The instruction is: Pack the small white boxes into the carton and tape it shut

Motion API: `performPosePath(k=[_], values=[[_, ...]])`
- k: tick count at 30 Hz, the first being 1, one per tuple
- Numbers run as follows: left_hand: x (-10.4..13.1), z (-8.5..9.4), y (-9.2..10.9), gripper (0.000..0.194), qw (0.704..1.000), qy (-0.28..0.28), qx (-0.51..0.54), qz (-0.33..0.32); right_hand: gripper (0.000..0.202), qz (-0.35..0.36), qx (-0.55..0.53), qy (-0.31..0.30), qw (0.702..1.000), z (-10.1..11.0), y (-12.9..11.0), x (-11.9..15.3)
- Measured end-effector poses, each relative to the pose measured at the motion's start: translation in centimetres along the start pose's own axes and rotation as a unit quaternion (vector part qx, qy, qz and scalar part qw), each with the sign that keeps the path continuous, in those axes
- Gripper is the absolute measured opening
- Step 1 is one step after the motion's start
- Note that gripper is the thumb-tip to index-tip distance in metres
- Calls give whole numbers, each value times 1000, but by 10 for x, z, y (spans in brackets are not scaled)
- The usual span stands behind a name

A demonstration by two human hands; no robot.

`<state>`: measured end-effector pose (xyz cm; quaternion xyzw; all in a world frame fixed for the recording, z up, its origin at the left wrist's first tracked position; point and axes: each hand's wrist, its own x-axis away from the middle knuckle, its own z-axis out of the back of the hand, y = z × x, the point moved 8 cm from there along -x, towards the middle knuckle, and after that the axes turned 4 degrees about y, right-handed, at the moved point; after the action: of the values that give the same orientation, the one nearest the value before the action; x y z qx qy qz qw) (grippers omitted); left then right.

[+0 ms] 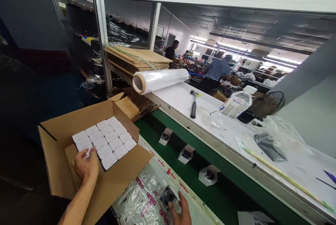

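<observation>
Right hand [181,212] at a small dark item [167,196] over plastic wrap [140,197], its grip unclear, the left hand [87,166] pinches a white box [89,147] in the carton [115,180], seemingly seating it, which likely calls next for squaring and letting go.

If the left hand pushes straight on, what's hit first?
The left hand would likely meet the white boxes in the carton first, right by its fingers, though depth is unclear.

A factory packing floor: a green conveyor belt [225,197] carries small open boxes [186,154] along the near edge of the white bench [174,94], with people [216,69] standing under strip lights [282,63] beyond.
</observation>
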<state>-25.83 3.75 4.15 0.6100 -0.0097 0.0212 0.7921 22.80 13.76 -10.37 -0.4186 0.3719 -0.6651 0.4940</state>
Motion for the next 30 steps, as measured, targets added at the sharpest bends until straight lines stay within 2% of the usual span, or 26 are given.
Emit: performPosePath(k=[1, 2, 3, 4, 5, 6, 7, 9, 11, 13, 15, 18, 21, 24, 26, 28, 30], values=[[25, 2, 18, 21, 997, -29, 16, -70, 90, -15, -12, 6, 1000, -5, 1, -3], [60, -2, 37, 20, 979, -100, 44, -171, 94, -33, -26, 12, 999, -9, 3, -4], [101, -8, 46, 21, 945, -197, 69, -252, 97, -48, -41, 19, 998, -11, 6, -3], [144, -18, 40, 20, 910, -304, 67, -275, 97, -56, -59, 26, 996, -11, 9, 0], [181, -27, 22, 20, 886, -385, 50, -254, 97, -55, -75, 30, 995, -11, 12, 3], [214, -37, -5, 28, 861, -465, 12, -207, 96, -45, -88, 31, 995, -11, 15, 6], [237, -45, -37, 39, 852, -502, -28, -146, 96, -32, -99, 28, 994, -11, 19, 9], [260, -58, -88, 61, 849, -520, -64, -75, 94, -10, -117, 13, 993, -14, 26, 11], [270, -75, -114, 71, 821, -564, -55, -76, 85, 7, -126, -7, 992, -20, 32, 9], [275, -90, -116, 65, 781, -614, -26, -109, 80, 26, -126, -25, 991, -26, 35, 4], [274, -99, -109, 49, 760, -635, -20, -139, 85, 31, -101, -48, 993, -33, 35, 0], [276, -107, -98, 31, 755, -632, -44, -172, 89, 33, -38, -49, 998, -35, 29, -2], [283, -112, -99, 15, 764, -609, -76, -200, 73, 57, 4, -17, 998, -31, 13, 2], [286, -113, -107, 23, 789, -566, -118, -207, 60, 57, 30, 7, 998, -29, 4, 5], [287, -112, -112, 26, 792, -561, -126, -206, 57, 40, 38, 36, 998, -28, 3, 4], [288, -109, -117, 28, 779, -587, -111, -187, 57, 28, 46, 65, 996, -27, 4, 2], [287, -108, -127, 34, 766, -629, -72, -109, 56, 32, 53, 79, 995, -27, 2, 0]])
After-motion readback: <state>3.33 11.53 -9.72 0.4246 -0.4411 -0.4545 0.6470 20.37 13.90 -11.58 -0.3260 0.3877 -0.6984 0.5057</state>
